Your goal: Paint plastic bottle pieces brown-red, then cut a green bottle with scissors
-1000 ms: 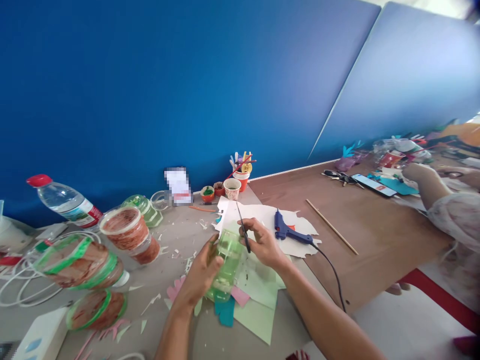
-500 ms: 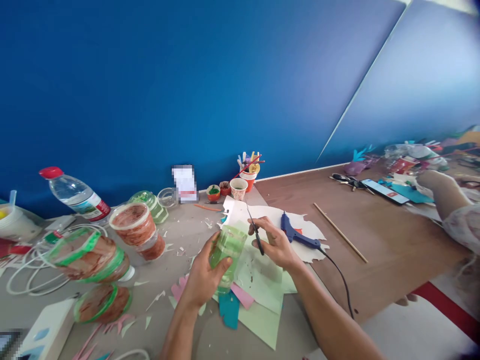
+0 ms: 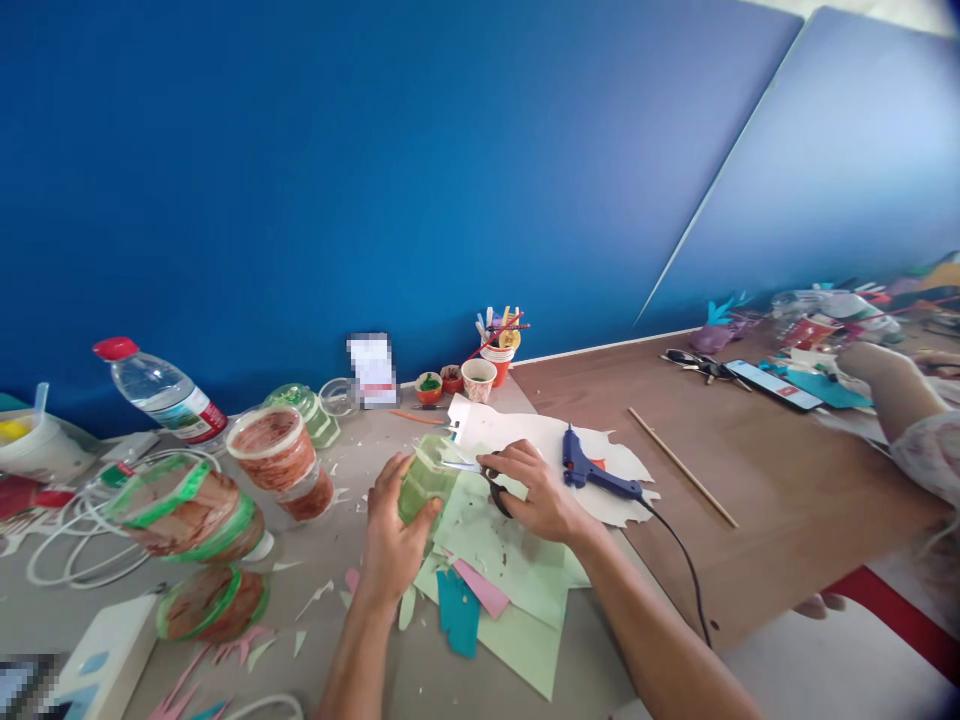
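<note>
My left hand [image 3: 396, 530] is closed around a green-tinted clear plastic container [image 3: 429, 482], tilted with its upper rim toward the right. In my right hand [image 3: 536, 490] are black-handled scissors [image 3: 495, 490], fingers wrapped around the handles. Their blades point left and reach the container's upper rim; whether they are cutting into it I cannot tell. Beneath both hands lie pale green paper sheets [image 3: 517, 640], with a teal paper scrap [image 3: 457, 612] and a pink paper strip [image 3: 480, 585] among them.
A blue glue gun [image 3: 600, 470] rests on white paper, its cord trailing forward. Rightward lies a wooden stick [image 3: 682, 467]. Brown-painted cups [image 3: 274, 445], a water bottle [image 3: 161, 390] and a white cable [image 3: 56, 570] crowd the left. Another person's arm [image 3: 885, 385] reaches in at right.
The container has moved left and slightly up in my left hand. The scissors have swung from pointing upward to pointing left, with the blades now at the container's rim.
</note>
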Demonstrator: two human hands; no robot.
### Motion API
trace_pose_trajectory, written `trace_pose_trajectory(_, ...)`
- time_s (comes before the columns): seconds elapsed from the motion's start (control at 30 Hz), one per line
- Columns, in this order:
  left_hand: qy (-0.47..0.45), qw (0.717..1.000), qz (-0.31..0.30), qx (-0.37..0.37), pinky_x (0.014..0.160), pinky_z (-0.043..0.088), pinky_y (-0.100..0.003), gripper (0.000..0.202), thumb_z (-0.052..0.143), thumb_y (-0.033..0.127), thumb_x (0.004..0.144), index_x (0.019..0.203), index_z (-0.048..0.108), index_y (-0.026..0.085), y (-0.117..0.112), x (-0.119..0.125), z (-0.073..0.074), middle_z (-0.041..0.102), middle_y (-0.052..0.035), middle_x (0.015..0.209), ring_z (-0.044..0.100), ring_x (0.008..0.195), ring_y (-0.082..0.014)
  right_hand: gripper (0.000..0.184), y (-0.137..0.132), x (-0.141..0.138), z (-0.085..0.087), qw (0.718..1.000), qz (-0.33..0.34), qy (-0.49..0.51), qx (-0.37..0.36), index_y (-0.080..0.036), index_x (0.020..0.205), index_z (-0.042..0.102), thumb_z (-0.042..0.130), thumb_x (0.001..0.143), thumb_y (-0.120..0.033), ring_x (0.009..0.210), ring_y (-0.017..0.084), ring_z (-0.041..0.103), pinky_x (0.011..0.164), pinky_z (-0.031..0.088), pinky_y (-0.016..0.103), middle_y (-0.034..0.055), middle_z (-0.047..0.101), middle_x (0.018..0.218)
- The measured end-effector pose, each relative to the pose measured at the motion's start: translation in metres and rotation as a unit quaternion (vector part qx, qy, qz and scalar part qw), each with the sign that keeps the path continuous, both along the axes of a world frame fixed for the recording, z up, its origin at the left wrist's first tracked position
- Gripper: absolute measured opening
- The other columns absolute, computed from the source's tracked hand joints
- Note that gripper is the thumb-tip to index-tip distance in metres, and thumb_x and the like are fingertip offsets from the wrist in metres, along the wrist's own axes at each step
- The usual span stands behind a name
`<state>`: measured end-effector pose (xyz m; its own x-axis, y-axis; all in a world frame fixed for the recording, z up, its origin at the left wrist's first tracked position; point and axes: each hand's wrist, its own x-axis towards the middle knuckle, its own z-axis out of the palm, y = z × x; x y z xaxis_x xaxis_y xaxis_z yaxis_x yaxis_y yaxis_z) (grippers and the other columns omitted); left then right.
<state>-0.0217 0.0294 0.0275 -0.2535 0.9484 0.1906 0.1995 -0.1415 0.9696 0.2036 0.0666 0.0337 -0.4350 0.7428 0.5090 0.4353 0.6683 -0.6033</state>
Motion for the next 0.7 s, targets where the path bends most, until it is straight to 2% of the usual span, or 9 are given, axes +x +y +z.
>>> trace_pose_trajectory(0.1,0.014,0.999,0.020,-0.025,0.120,0.001,-0.045,0.049,0.079,0.018,0.066,0.111,0.068,0.034,-0.001,0.005,0.006,0.065,-0.0036,0.129,0.049,0.130,-0.0288,0.060,0.000,-0.001,-0.001,1.000,0.008,-0.028,0.010,-0.024,0.128,0.063,0.054,0.072,-0.003,0.089,0.026,0.053,0.083,0.046,0.044,0.0080,0.069,0.095)
trace_pose_trajectory(0.17,0.006,0.999,0.033,-0.040,0.120,-0.004,-0.046,0.048,0.079,0.017,0.065,0.108,0.069,0.035,-0.002,0.007,0.008,0.067,-0.0031,0.125,0.051,0.128,-0.0294,0.061,0.001,-0.001,-0.002,0.999,0.009,-0.038,0.014,-0.025,0.128,0.063,0.055,0.072,-0.003,0.088,0.026,0.053,0.083,0.046,0.044,0.0078,0.070,0.095)
trace_pose_trajectory(0.4,0.156,0.986,0.048,-0.020,0.119,-0.003,-0.050,0.056,0.069,0.026,0.077,0.131,0.055,0.030,0.000,0.004,-0.002,0.065,-0.0089,0.131,0.055,0.125,-0.0302,0.057,0.001,0.001,-0.002,0.998,0.004,-0.065,0.025,-0.021,0.123,0.065,0.054,0.071,-0.002,0.088,0.025,0.054,0.082,0.044,0.043,0.0081,0.071,0.095)
trace_pose_trajectory(0.53,0.252,0.966,0.044,-0.022,0.118,-0.005,-0.055,0.049,0.060,0.022,0.082,0.131,0.054,0.026,0.001,0.001,-0.007,0.064,-0.0098,0.132,0.057,0.123,-0.0286,0.055,0.000,0.002,0.000,0.995,-0.001,-0.094,0.038,-0.020,0.121,0.065,0.054,0.071,-0.001,0.089,0.025,0.055,0.083,0.044,0.043,0.0080,0.071,0.094)
trace_pose_trajectory(0.7,0.301,0.953,0.034,-0.007,0.117,-0.004,-0.060,0.047,0.058,0.021,0.085,0.132,0.052,0.027,0.000,-0.001,-0.010,0.062,-0.0090,0.135,0.056,0.125,-0.0281,0.054,-0.001,0.003,0.004,0.993,0.003,-0.111,0.041,-0.021,0.120,0.065,0.055,0.071,-0.002,0.088,0.025,0.056,0.082,0.043,0.042,0.0072,0.072,0.093)
